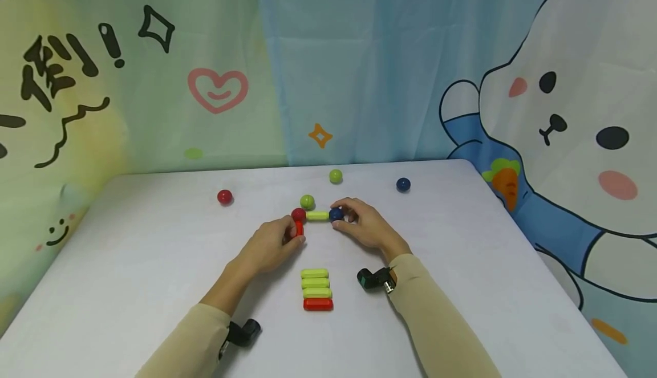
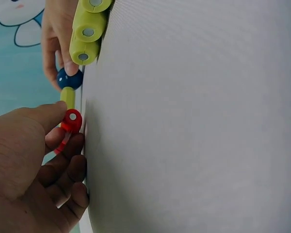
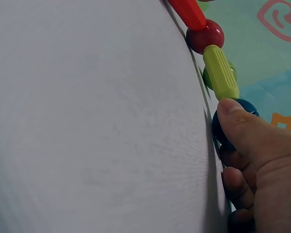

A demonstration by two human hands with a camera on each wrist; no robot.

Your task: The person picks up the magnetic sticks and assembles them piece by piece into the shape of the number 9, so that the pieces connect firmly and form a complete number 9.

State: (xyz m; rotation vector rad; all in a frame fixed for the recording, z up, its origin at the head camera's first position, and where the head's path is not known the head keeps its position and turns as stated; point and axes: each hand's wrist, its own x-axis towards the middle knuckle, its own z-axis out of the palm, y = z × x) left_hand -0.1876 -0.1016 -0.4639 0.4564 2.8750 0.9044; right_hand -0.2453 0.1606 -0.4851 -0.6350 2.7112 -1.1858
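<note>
My left hand point(image 1: 269, 247) pinches a red magnetic rod point(image 1: 300, 228) between thumb and fingers. At its far end the rod meets a red ball point(image 1: 299, 214). From that ball a yellow-green rod point(image 3: 220, 73) runs right to a dark blue ball point(image 1: 336, 214), which the thumb and fingers of my right hand point(image 1: 366, 224) grip. In the right wrist view, the pieces form one joined chain with a bend at the red ball. A silver magnet tip shows on the near end of the red rod point(image 2: 72, 125) in the left wrist view.
One green ball point(image 1: 307, 202) sits just behind the chain; another green ball point(image 1: 336, 176) is farther back. A loose red ball point(image 1: 224, 197) lies left, a blue ball point(image 1: 403, 185) right. Nearer, several yellow-green rods point(image 1: 315, 283) and a red rod point(image 1: 318, 304) lie side by side.
</note>
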